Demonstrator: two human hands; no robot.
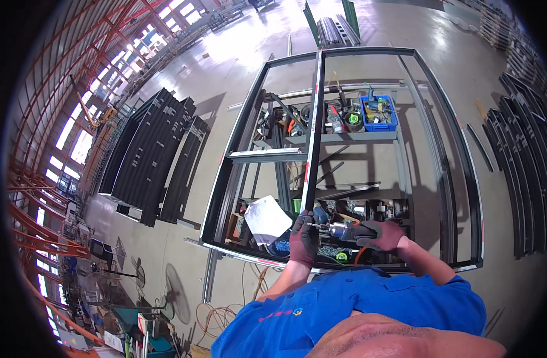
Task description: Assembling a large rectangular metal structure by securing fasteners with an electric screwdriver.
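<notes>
A large dark metal frame lies in front of me, with a middle bar running lengthwise and a short crossbar to its left. My gloved left hand is closed around the near end of the middle bar. In my gloved right hand is a power drill, held level with its bit pointing left. The bit's tip meets the bar beside my left fingers; a screw there is too small to make out. A white paper sheet lies left of my left hand.
Under the frame, a workbench carries loose tools, chain and a tape measure. A blue crate of tools sits farther back. Stacks of dark frames stand left, more metal profiles right. Fans and coiled hoses are lower left.
</notes>
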